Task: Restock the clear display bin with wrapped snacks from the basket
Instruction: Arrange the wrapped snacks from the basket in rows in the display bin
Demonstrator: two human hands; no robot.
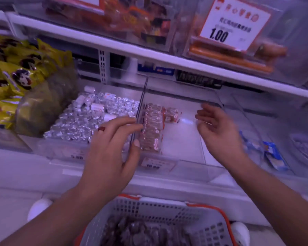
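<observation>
A clear display bin (185, 167) sits on the lower shelf, mostly bare inside. A row of wrapped snacks (151, 128) in brownish-red wrappers lines its left wall. My left hand (110, 150) rests at that left wall, fingers straight across the divider and thumb touching the snack row. Over the right part of the bin, my right hand (219, 128) hovers with relaxed fingers, blurred and holding nothing. A grey basket (149, 210) with an orange rim stands below the shelf, holding a heap of wrapped snacks (137, 231).
A neighbouring bin of silver-wrapped candies (89, 118) lies to the left, beside yellow packets (16, 73). Blue-wrapped items (274, 157) lie in the bin at right. An upper shelf (149, 55) with bins and a price sign (233, 23) overhangs the back.
</observation>
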